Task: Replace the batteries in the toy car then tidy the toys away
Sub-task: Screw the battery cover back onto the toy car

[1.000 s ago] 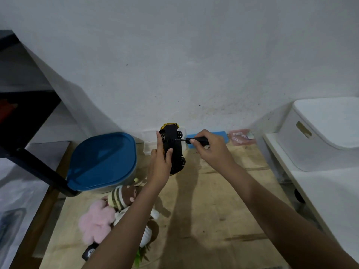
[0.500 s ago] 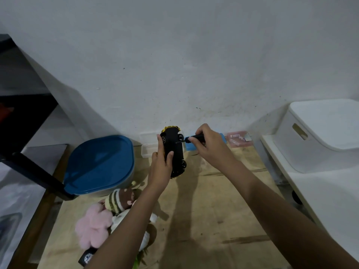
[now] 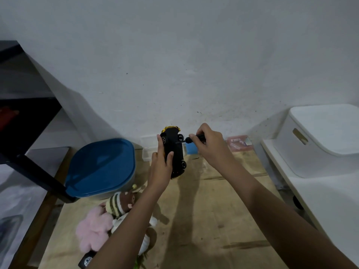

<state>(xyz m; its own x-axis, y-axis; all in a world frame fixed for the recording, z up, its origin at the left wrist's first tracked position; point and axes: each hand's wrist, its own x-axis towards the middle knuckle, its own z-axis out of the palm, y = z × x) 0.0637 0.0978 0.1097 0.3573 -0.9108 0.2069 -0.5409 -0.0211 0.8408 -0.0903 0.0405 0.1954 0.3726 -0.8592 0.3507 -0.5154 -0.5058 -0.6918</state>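
Observation:
My left hand [image 3: 161, 167] grips a black toy car [image 3: 175, 152] with a yellow body, held upright above the wooden table [image 3: 204, 210] with its black underside and wheels facing me. My right hand [image 3: 210, 145] is closed around a small black screwdriver [image 3: 191, 139], whose tip touches the car's underside near the upper wheel. A striped brown soft toy [image 3: 120, 202], a pink plush [image 3: 93, 230] and a white soft toy [image 3: 147, 239] lie at the near left, partly hidden by my left forearm.
A tub with a blue lid [image 3: 101, 167] stands at the left. Small clear box [image 3: 146, 152], blue block [image 3: 191, 148] and pink case [image 3: 240, 143] line the wall. A white lidded bin [image 3: 320, 136] sits on a white shelf at the right. A black frame [image 3: 38, 171] crosses the left.
My right hand with the screwdriver has shifted closer to the car and turned slightly. The car stays upright in my left hand.

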